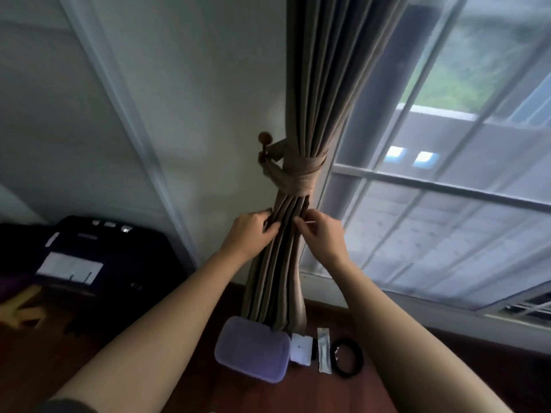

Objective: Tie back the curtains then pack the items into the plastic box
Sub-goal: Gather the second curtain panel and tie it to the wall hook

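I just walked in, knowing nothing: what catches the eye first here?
A brown curtain hangs at centre, bound by a tieback looped to a wall hook. The left hand and right hand pinch its pleats below. On the floor beneath sits a purple-lidded plastic box.

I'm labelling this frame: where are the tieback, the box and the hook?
tieback [306, 174], head view, middle of the wrapped band.
box [253, 353], head view, middle of its purple lid.
hook [264, 136], head view, its round knob.
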